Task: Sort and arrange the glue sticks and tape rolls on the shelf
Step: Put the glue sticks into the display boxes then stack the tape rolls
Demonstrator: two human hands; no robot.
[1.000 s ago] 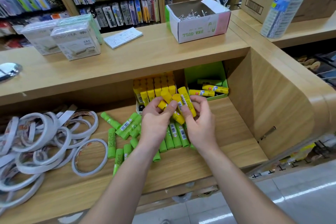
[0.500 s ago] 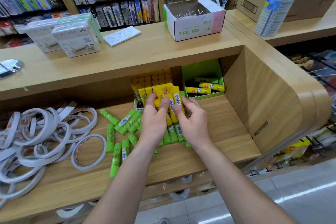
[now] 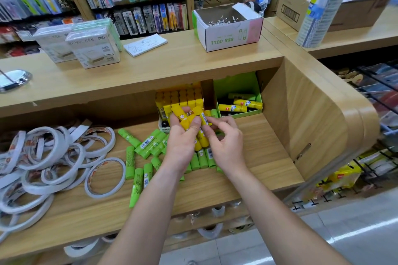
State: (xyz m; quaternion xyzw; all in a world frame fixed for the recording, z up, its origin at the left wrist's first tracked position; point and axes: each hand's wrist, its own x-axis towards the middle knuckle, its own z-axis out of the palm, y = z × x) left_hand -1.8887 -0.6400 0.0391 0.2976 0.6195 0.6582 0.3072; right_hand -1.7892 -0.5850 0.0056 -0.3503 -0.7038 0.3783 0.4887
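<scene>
At the centre of the frame we hold a small bundle of yellow glue sticks (image 3: 189, 119), and it now sits higher and closer to the yellow box (image 3: 179, 101) than a second ago, when we were gathering it low over the loose pile. Our left hand (image 3: 183, 140) is wrapped around the bundle, thumb pressed across the front. Our right hand (image 3: 226, 142) has loosened since then: its fingers are curled and partly spread, the fingertips only touching the sticks' right side, pinching one labelled stick at most. We judge the bundle is nearly ready to stand in the box beside the upright sticks already packed there, so the yellow sorting is moving along. The sticks are smooth, glossy plastic cylinders with barcode labels, likely to slip against each other. Below our hands, the green glue sticks (image 3: 148, 144) lie scattered on the pale wood-grain shelf (image 3: 269, 157), unsorted. Just right of the yellow box, a green cardboard box (image 3: 237, 86) holds a few yellow sticks lying flat. At the lower left of the frame, the tape rolls (image 3: 53, 161), thin white hoops, lie in a loose overlapping heap, untouched.
</scene>
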